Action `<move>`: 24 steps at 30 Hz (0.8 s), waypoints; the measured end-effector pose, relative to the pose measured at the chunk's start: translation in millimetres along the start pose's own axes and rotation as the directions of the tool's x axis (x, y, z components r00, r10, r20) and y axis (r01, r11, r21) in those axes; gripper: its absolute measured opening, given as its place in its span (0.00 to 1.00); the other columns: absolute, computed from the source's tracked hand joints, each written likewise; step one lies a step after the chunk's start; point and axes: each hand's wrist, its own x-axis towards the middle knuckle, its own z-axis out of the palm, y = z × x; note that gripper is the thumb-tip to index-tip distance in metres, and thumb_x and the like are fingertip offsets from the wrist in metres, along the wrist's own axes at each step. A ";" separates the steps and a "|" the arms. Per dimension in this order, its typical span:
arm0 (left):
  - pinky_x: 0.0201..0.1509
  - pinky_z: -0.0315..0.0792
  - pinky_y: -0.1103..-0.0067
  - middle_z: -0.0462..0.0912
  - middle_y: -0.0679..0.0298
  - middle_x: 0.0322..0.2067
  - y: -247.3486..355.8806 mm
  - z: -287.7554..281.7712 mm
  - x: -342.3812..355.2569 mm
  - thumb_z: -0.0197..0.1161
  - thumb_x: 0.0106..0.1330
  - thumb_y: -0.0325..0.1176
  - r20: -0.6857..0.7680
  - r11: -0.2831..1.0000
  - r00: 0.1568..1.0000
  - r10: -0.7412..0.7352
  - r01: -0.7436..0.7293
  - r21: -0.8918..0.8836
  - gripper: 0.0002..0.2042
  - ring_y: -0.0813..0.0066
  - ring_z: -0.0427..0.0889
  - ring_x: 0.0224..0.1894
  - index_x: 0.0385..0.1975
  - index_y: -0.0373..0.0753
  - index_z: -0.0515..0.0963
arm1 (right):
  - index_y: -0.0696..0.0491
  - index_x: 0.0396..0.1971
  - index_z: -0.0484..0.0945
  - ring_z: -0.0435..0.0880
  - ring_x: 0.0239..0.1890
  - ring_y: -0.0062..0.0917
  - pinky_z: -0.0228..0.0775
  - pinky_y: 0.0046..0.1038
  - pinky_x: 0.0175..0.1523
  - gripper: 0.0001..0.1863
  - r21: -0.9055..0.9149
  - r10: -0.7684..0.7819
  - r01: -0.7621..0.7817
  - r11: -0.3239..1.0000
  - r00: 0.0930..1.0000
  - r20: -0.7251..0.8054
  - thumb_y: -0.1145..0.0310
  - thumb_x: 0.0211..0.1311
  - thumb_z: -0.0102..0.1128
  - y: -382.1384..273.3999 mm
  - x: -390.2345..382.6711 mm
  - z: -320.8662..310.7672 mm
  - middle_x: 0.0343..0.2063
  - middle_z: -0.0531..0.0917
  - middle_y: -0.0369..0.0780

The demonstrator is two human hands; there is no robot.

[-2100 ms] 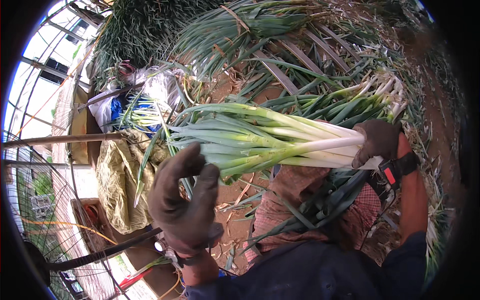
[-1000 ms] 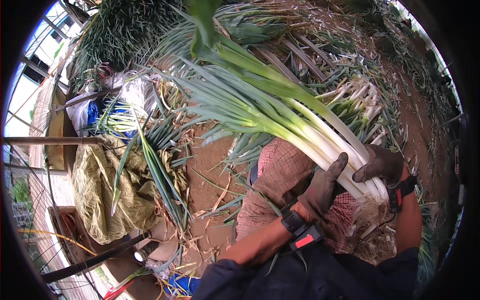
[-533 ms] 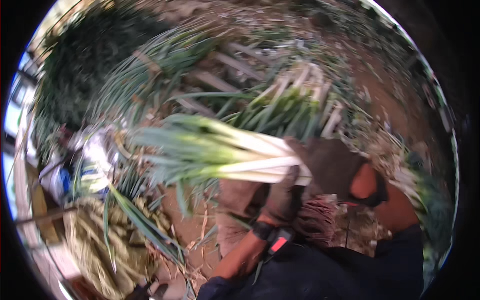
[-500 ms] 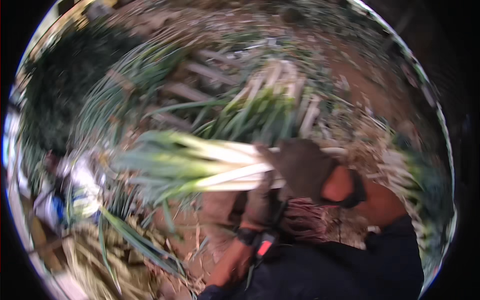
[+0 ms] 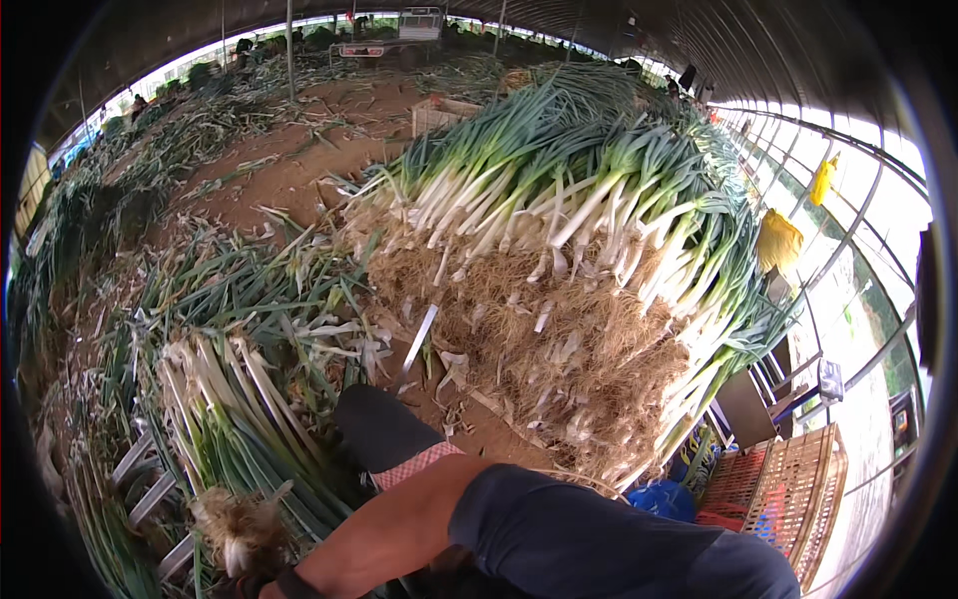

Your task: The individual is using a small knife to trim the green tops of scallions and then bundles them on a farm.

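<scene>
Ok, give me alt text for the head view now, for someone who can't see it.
The bare right forearm extends to the lower left, its hand mostly cut off near shaggy-rooted green onions. Beyond lies a big heap of green onions, roots toward the camera; another bunch lies at left, and a woven basket stands at right.

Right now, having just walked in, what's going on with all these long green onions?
A person's right hand is mostly cut off at the bottom edge, close to a clump of roots, so its grip can't be made out. The left hand is out of view. Ahead, a large heap of green onions lies with its roots toward the viewer. A smaller pile of green onions lies to the left, and a tan openwork basket is at lower right.
</scene>
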 end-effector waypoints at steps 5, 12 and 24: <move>0.63 0.76 0.68 0.82 0.54 0.58 18.0 85.9 17.3 0.59 0.80 0.40 0.140 0.985 0.987 0.079 -0.099 0.142 0.20 0.64 0.81 0.59 0.62 0.32 0.76 | 0.58 0.34 0.87 0.87 0.36 0.42 0.77 0.44 0.41 0.18 0.148 -0.004 0.068 0.987 0.918 -0.398 0.59 0.49 0.67 52.5 -14.3 -85.3 0.31 0.86 0.47; 0.57 0.80 0.70 0.86 0.54 0.52 45.3 281.1 -10.4 0.62 0.78 0.39 0.505 0.950 0.846 0.172 -0.278 0.142 0.17 0.66 0.86 0.52 0.56 0.31 0.81 | 0.63 0.39 0.85 0.85 0.39 0.45 0.77 0.44 0.45 0.22 -0.249 -0.141 -0.153 0.956 0.506 -0.851 0.59 0.51 0.65 125.6 -111.5 -293.5 0.34 0.85 0.51; 0.57 0.83 0.72 0.84 0.51 0.59 -62.7 570.5 -179.1 0.69 0.74 0.32 0.819 0.877 -0.357 -0.448 -0.351 0.327 0.28 0.64 0.88 0.51 0.70 0.29 0.69 | 0.64 0.64 0.72 0.90 0.49 0.26 0.84 0.28 0.56 0.35 0.611 0.514 -0.543 0.576 -0.341 -0.787 0.76 0.57 0.79 23.1 -502.4 -384.7 0.50 0.90 0.46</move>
